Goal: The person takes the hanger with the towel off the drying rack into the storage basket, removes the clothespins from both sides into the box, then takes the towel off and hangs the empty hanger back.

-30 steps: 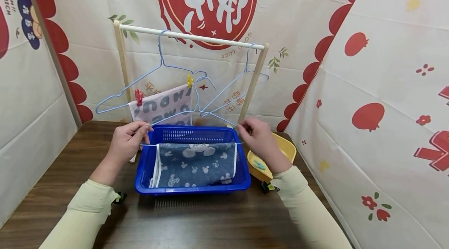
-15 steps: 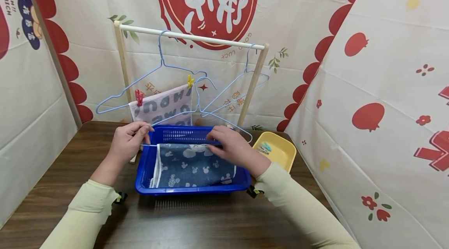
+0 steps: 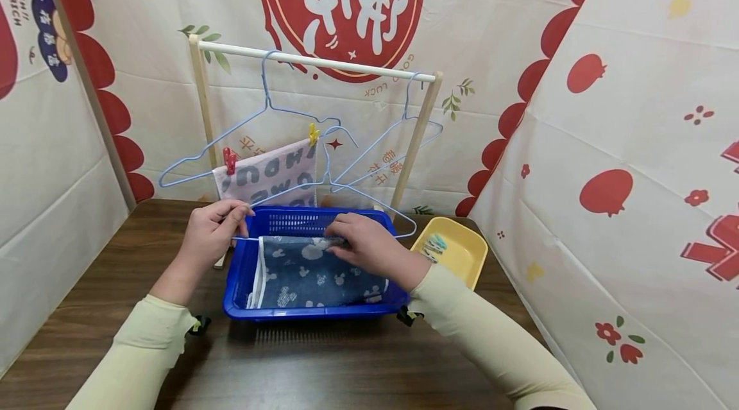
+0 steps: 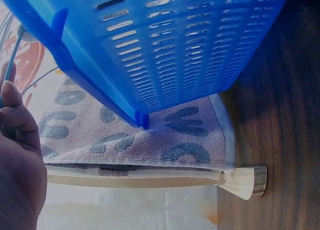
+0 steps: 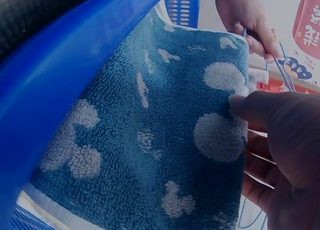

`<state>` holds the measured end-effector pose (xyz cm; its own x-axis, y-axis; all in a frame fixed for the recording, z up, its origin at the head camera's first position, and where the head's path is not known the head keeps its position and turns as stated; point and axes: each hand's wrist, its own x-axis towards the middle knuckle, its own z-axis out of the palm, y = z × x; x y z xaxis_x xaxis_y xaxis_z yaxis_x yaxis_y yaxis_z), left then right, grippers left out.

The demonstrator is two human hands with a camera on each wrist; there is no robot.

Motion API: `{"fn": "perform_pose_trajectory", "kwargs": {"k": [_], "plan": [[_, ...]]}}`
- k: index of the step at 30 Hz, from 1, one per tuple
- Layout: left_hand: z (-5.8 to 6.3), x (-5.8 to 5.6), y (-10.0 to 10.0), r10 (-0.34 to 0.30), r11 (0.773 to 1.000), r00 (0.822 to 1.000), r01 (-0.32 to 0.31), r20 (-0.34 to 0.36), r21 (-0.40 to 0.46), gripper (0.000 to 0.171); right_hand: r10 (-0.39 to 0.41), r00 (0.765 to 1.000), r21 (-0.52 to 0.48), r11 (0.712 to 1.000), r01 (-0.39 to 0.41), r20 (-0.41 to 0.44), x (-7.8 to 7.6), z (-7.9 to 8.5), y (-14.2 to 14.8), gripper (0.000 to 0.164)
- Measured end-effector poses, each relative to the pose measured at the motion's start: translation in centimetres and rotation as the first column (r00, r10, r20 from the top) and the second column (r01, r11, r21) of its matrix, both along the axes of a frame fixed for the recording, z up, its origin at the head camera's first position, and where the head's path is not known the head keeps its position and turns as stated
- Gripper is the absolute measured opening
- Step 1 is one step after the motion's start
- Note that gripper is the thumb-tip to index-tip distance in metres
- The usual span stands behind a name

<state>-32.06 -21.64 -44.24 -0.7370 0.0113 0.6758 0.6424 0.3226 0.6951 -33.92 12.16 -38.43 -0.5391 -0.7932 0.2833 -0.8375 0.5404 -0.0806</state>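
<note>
A blue wire clothes hanger [image 3: 369, 192] is held over the blue basket [image 3: 317, 314]. My left hand [image 3: 212, 230] grips its left end. Draped over the hanger's bottom bar is a dark blue towel [image 3: 312, 275] with pale mouse-head shapes, its lower part inside the basket. At the middle of the towel's top edge, my right hand [image 3: 369, 243] pinches the cloth. In the right wrist view the thumb [image 5: 255, 107] lies on the towel's front, the other fingers behind it.
Behind the basket, a wooden rack [image 3: 317, 61] carries two more blue hangers. A pink towel [image 3: 271, 172] hangs from one by a red clothespin [image 3: 229, 160] and a yellow clothespin [image 3: 313, 134]. A yellow tray [image 3: 462, 249] with several clothespins [image 3: 434, 244] stands at the right.
My right hand has left the hanger's right end and moved left to the middle of the blue towel's top edge. The left hand has stayed on the hanger.
</note>
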Motion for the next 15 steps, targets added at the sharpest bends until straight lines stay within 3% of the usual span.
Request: {"fn": "perform_pose_trajectory", "kwargs": {"k": [15], "plan": [[0.17,0.11,-0.01,-0.031,0.999,0.999,0.032,-0.036,0.026,0.016,0.0,1.0,-0.068,0.998,-0.001,-0.008,0.12,-0.13,-0.01,0.006]]}}
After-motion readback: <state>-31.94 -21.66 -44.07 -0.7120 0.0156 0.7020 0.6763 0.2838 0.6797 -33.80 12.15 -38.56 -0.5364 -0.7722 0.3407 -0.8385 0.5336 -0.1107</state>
